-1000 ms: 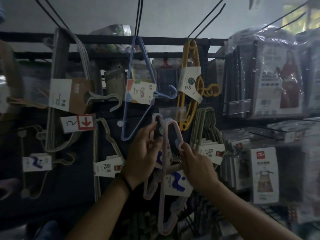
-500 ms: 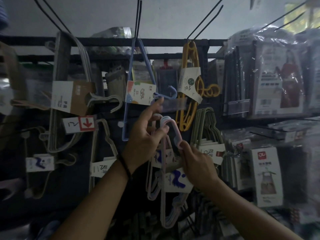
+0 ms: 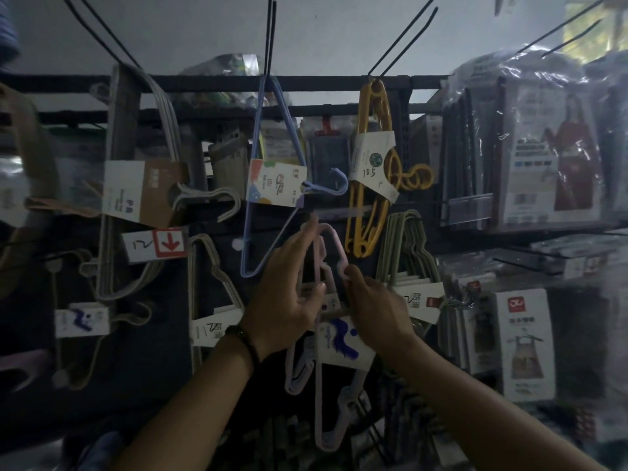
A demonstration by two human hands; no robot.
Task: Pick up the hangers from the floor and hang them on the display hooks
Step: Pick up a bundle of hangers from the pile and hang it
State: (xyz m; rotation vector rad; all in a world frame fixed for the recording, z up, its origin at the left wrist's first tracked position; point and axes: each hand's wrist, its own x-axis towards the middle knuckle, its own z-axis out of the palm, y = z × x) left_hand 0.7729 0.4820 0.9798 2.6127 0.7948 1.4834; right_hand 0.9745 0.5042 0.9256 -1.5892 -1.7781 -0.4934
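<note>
A bundle of pale pink hangers (image 3: 331, 396) with a white and blue label hangs upright in front of the dark display wall, its top loop near a hook with a clear tag (image 3: 343, 211). My right hand (image 3: 377, 309) pinches the bundle's right edge just below the loop. My left hand (image 3: 292, 283) is raised at the left side of the loop, fingers stretched up, thumb against the hangers. Whether the loop sits on the hook is hidden by my fingers.
Blue hangers (image 3: 268, 185) hang just above left, yellow hangers (image 3: 372, 171) above right, green-grey hangers (image 3: 406, 246) to the right, beige hangers (image 3: 210, 283) to the left. Long black hooks (image 3: 272, 35) jut out overhead. Bagged aprons (image 3: 543, 147) fill the right shelves.
The pink bundle has risen a little. My left hand went from gripping the loop to reaching up with fingers extended. My right hand stayed pinching the bundle's right edge.
</note>
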